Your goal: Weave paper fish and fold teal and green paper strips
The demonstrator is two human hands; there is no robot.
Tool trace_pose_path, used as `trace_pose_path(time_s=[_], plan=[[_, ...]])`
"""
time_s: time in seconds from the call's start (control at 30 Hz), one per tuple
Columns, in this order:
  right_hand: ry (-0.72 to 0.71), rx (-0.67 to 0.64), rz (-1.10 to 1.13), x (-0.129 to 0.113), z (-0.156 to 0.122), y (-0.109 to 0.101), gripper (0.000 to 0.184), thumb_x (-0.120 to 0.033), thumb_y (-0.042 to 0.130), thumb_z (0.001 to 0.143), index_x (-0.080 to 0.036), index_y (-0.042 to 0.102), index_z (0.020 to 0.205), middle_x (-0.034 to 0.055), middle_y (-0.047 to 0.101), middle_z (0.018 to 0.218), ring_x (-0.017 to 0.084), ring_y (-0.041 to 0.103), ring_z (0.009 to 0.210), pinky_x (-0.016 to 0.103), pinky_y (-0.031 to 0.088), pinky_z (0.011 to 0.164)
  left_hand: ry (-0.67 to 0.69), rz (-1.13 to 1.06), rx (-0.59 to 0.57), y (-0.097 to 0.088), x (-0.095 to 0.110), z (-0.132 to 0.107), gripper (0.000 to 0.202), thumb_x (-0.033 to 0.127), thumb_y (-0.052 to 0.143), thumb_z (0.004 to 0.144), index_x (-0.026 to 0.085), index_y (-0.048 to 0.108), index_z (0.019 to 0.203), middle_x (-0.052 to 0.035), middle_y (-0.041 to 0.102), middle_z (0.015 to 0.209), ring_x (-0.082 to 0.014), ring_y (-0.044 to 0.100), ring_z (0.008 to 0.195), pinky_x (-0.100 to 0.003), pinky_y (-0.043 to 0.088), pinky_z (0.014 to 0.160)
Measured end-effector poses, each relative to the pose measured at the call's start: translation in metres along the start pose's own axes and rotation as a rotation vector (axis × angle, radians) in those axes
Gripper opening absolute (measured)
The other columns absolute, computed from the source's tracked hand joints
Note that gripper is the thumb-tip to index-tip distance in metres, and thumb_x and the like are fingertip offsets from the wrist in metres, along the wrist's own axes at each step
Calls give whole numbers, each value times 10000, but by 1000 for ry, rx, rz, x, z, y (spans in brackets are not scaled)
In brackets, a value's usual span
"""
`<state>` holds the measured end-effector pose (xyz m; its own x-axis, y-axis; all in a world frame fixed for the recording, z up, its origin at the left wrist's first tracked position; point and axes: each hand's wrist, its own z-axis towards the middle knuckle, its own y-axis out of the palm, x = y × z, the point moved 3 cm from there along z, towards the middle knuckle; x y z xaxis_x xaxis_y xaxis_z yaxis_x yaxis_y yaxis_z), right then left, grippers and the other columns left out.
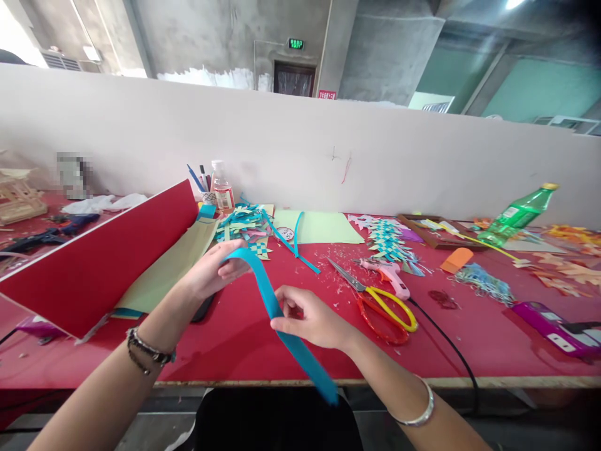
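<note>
A long blue paper strip (265, 291) arches between my hands above the front of the red table. My left hand (220, 268) is closed on its upper end. Lower down, my right hand (312, 316) pinches the strip between thumb and fingers, and its loose end hangs past the table edge. Scissors (370, 304) with one yellow and one red handle lie right of my right hand, blades pointing away. Behind them rests a pink glue gun (387, 274). A dark phone-like object (205, 308) is partly hidden beneath my left wrist.
A red divider board (113, 250) stands at left, with pale green paper (164, 275) beside it. Farther back are a pile of cut strips (241, 222), a bottle (222, 188) and woven paper pieces (387, 238). A leaning green bottle (521, 216) and purple power strip (554, 329) lie right.
</note>
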<state>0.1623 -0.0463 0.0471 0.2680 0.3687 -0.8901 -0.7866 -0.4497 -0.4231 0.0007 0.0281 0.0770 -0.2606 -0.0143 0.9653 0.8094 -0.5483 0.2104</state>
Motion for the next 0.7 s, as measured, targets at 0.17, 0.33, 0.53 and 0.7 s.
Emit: trace_pose_path(time_s=[0.17,0.33,0.53,0.7], plan=[[17,40,93,6,17,-9,157,-301,419,825,-166,500,817,-30,489,637,80,466,593,202,390,576,19,-316,47,6,-6,18,377,547,425,745,176,489,742,69,374,528,-31,265,374,-196,353,466],[93,448,-257,15,11,23,217,-321,332,838,-165,481,863,54,549,739,165,530,697,311,439,639,27,-104,281,22,-52,31,440,595,378,729,173,463,818,72,328,557,-27,200,362,-179,201,369],[0,279,-690,87,-77,166,252,-331,459,749,-279,532,985,68,599,1014,257,562,886,422,441,777,-14,141,337,31,-97,30,205,351,497,734,164,454,663,68,353,531,-38,312,427,-177,238,420],[509,-22,-762,161,-105,186,314,-232,511,727,-203,578,1032,102,550,1147,288,497,1053,405,439,824,-68,176,244,32,-99,27,175,291,490,731,153,486,624,61,393,513,-43,338,422,-186,258,434]])
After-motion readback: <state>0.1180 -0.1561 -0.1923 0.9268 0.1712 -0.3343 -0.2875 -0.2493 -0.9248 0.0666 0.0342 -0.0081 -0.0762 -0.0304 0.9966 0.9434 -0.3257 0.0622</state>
